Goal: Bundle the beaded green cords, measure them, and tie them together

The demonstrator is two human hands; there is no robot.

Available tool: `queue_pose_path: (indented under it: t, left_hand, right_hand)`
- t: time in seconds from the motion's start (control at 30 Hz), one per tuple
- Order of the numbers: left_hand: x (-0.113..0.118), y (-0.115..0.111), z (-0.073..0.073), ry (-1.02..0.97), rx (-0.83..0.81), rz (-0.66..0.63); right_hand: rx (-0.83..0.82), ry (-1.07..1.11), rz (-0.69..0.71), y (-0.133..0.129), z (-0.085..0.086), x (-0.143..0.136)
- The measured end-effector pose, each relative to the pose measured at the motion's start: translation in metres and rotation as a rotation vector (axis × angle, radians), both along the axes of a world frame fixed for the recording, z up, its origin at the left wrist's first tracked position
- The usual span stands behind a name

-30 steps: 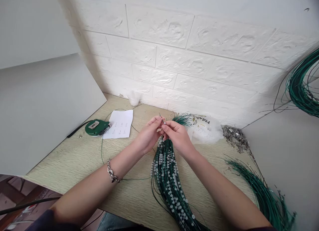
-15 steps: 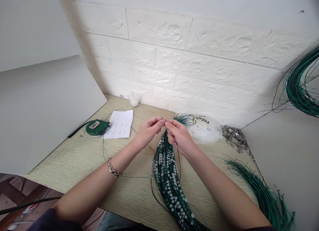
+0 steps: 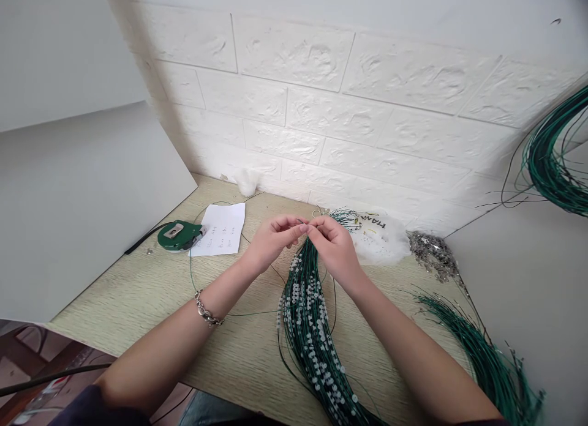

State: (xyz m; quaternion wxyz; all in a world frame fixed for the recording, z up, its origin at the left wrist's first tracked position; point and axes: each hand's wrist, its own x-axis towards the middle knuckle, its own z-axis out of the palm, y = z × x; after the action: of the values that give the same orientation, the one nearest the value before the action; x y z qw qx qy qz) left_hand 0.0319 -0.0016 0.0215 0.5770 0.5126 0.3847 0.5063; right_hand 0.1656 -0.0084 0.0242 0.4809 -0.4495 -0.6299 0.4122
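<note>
My left hand (image 3: 278, 239) and my right hand (image 3: 334, 248) meet fingertip to fingertip above the table. Thumb and fingers of each are pinched together. A small dark tip shows at the left fingertips, too small to make out. Beneath my hands lies a thick bundle of dark green strands (image 3: 312, 328) with many small whitish beads; its frayed far end (image 3: 344, 218) spreads out behind my right hand. Loose thin strands run beside the bundle, and one passes near the bracelet (image 3: 206, 310) on my left wrist. Whatever my fingers pinch is mostly hidden.
On the left lie a green tape measure (image 3: 180, 235) and a paper with writing (image 3: 223, 230). A white plastic bag (image 3: 381, 239) and a clump of shiny pieces (image 3: 434, 254) lie at the back. More green strands (image 3: 482, 340) are at the right; a coil (image 3: 551, 163) hangs above.
My right hand has turned slightly, with its fingers more bunched at the left fingertips. The loose strands near the left wrist and below the right hand have shifted a little.
</note>
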Motion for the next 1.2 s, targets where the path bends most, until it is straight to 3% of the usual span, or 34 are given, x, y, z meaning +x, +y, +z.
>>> queue_pose_path:
  t: [0.13,0.5,0.9,1.07,1.2]
  left_hand:
    - [0.0014,-0.0009,-0.0001,-0.051,-0.091,0.001]
    - [0.0026,0.0007,-0.0055,-0.148,-0.133,0.015]
    - [0.0027,0.0026,-0.0099,-0.375,-0.203,-0.061]
    - [0.0033,0.0009,-0.0085,-0.405,-0.226,-0.077]
    - [0.0035,0.0003,-0.0070,-0.423,-0.258,-0.072]
  right_hand:
    - [0.105,-0.112,-0.074,-0.0050,0.0018,0.0001]
    - [0.149,-0.211,-0.125,-0.0061,0.0026,-0.0004]
    - [-0.128,0.163,0.004,-0.0002,-0.0002,-0.0012]
    - [-0.149,0.238,-0.017,-0.0004,-0.0008,-0.0015]
    - [-0.088,0.155,-0.051,-0.0021,0.0009,-0.0016]
